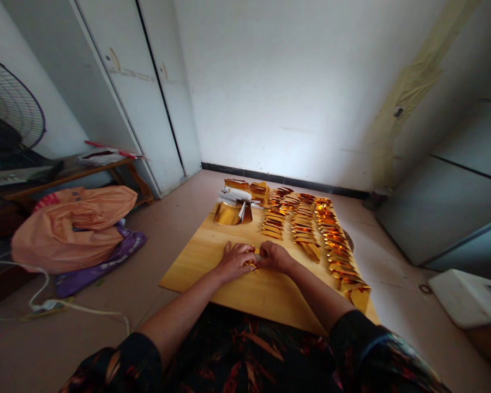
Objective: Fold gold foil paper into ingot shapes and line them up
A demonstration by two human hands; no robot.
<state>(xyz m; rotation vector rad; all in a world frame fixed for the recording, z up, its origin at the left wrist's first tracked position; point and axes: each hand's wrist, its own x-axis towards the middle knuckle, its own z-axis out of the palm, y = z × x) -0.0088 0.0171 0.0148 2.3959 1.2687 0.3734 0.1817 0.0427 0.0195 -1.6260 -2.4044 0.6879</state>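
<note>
Just below the frame's centre, the left hand (235,263) curls over the foil (251,264), holding it above the board (204,273). Bunched close, the right hand (275,256) meets it from the right; what it pinches is too hidden to tell. Gold packets (272,222) fill rows right of centre, and an orange bag (61,245) sits at left.
</note>
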